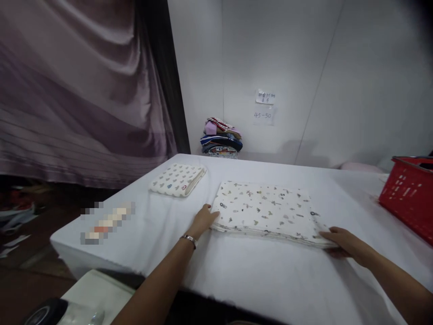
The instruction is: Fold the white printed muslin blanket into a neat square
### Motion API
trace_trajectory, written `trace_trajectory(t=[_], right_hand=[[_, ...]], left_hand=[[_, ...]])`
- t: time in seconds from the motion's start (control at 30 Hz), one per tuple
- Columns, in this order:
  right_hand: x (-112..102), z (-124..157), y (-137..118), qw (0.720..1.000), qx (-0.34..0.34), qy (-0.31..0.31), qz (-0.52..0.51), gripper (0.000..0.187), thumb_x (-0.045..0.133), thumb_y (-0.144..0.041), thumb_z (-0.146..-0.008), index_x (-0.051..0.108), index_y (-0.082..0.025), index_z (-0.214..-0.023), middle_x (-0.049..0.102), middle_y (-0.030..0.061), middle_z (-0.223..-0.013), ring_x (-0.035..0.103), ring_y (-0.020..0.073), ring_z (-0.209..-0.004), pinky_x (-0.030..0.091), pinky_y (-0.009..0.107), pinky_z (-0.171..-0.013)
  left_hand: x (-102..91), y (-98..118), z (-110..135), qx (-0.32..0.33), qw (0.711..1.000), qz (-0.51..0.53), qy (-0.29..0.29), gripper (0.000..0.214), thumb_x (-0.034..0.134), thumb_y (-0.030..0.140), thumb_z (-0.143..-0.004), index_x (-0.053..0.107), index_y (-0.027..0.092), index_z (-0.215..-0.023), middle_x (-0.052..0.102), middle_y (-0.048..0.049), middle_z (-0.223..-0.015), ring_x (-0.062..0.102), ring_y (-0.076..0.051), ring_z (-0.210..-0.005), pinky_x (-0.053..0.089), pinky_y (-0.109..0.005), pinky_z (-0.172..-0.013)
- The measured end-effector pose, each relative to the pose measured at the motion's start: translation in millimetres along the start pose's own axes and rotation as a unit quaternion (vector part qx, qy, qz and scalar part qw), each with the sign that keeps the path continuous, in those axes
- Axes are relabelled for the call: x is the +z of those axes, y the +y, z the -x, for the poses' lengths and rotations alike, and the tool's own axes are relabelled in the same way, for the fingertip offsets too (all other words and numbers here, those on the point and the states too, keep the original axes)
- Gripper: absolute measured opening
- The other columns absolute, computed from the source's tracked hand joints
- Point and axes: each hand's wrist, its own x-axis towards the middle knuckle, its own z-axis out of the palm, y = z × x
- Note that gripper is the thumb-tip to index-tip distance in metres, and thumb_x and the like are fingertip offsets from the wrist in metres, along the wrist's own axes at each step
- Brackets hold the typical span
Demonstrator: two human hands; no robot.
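A folded white cloth (264,207) with a small print of plants and figures lies flat in several layers on the white-covered table (270,280). At its near left corner is my left hand (203,221), wearing a metal-banded wristwatch; the thumb lies over the edge and the other fingers are partly hidden. My right hand (345,243) pinches the near right corner, thumb above and fingers underneath, and that corner looks slightly drawn out. Farther left rests a second folded cloth (177,179), white with grey shapes, apart from both hands.
A red plastic basket (406,194) stands at the right. Stacked fabrics (221,139) sit beyond the table's far edge by the wall. A blurred-out item (108,223) lies near the left edge. Purple curtain (84,90) hangs at the left; a pale surface (98,289) stands below.
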Motion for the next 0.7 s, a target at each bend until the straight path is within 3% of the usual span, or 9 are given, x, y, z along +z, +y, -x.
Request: trace_trajectory(t=[0.1, 0.17, 0.37, 0.43, 0.53, 0.6, 0.67, 0.7], right_hand=[[0, 2, 9, 0.988, 0.063, -0.081, -0.117, 0.054, 0.062, -0.042, -0.071, 0.047, -0.018, -0.117, 0.063, 0.0111, -0.068, 0.063, 0.021, -0.054, 0.054, 0.032, -0.055], [0, 4, 16, 0.985, 0.079, -0.097, -0.119, 0.067, 0.061, -0.044, -0.07, 0.039, -0.017, -0.127, 0.06, 0.0074, -0.061, 0.061, 0.0211, -0.051, 0.052, 0.031, -0.053], [-2, 0, 31, 0.979, 0.111, -0.124, -0.115, 0.079, 0.066, -0.055, -0.063, 0.038, -0.022, -0.129, 0.063, 0.0076, -0.065, 0.063, 0.0237, -0.055, 0.053, 0.034, -0.056], [-4, -6, 32, 0.987, 0.096, -0.114, -0.056, 0.077, 0.063, -0.058, -0.063, 0.042, -0.023, -0.128, 0.064, 0.0081, -0.068, 0.064, 0.0259, -0.057, 0.054, 0.038, -0.06], [-7, -13, 24, 0.992, 0.003, -0.029, 0.123, 0.077, 0.055, -0.058, -0.067, 0.043, -0.019, -0.132, 0.068, 0.0128, -0.086, 0.066, 0.032, -0.076, 0.053, 0.046, -0.076], [-2, -13, 10, 0.972, -0.099, 0.043, 0.208, 0.073, 0.05, -0.054, -0.072, 0.044, -0.015, -0.133, 0.065, 0.0157, -0.109, 0.062, 0.0345, -0.099, 0.046, 0.048, -0.092], [11, -11, -12, 0.951, -0.202, 0.076, 0.222, 0.064, 0.043, -0.049, -0.079, 0.046, -0.015, -0.132, 0.055, 0.0142, -0.13, 0.053, 0.032, -0.116, 0.039, 0.046, -0.101], [20, -11, -25, 0.943, -0.245, 0.064, 0.216, 0.061, 0.043, -0.049, -0.081, 0.047, -0.016, -0.132, 0.051, 0.0123, -0.135, 0.05, 0.03, -0.121, 0.038, 0.044, -0.103]], left_hand=[[5.8, -7, 2, 0.013, 1.0, 0.014, 0.015, 0.056, 0.057, 0.035, -0.081, 0.041, 0.014, -0.13, 0.06, -0.0148, -0.121, 0.058, -0.025, -0.109, 0.043, -0.029, -0.086], [9.5, -10, 5, 0.029, 0.999, -0.002, 0.03, 0.055, 0.056, 0.032, -0.081, 0.04, 0.015, -0.13, 0.061, -0.0146, -0.121, 0.057, -0.026, -0.111, 0.042, -0.031, -0.088], [8.0, -12, 12, 0.048, 0.996, -0.061, 0.037, 0.056, 0.053, 0.034, -0.083, 0.037, 0.015, -0.134, 0.061, -0.015, -0.119, 0.057, -0.026, -0.111, 0.042, -0.031, -0.087], [2.8, -12, 13, 0.046, 0.993, -0.099, 0.036, 0.06, 0.055, 0.04, -0.082, 0.038, 0.015, -0.134, 0.061, -0.0149, -0.119, 0.057, -0.027, -0.112, 0.042, -0.032, -0.087], [-3.8, -6, 12, 0.058, 0.985, -0.15, 0.059, 0.063, 0.053, 0.049, -0.082, 0.04, 0.014, -0.134, 0.056, -0.0158, -0.126, 0.055, -0.028, -0.114, 0.043, -0.035, -0.089], [-3.7, 3, 6, 0.103, 0.976, -0.169, 0.089, 0.061, 0.049, 0.05, -0.085, 0.041, 0.013, -0.133, 0.051, -0.0161, -0.133, 0.051, -0.027, -0.119, 0.041, -0.036, -0.095], [1.3, 17, -6, 0.179, 0.962, -0.176, 0.104, 0.059, 0.047, 0.048, -0.087, 0.041, 0.012, -0.134, 0.047, -0.015, -0.138, 0.044, -0.026, -0.127, 0.035, -0.035, -0.104], [5.5, 25, -14, 0.22, 0.954, -0.178, 0.1, 0.058, 0.047, 0.047, -0.088, 0.041, 0.013, -0.134, 0.044, -0.0144, -0.14, 0.04, -0.025, -0.131, 0.031, -0.034, -0.107]])
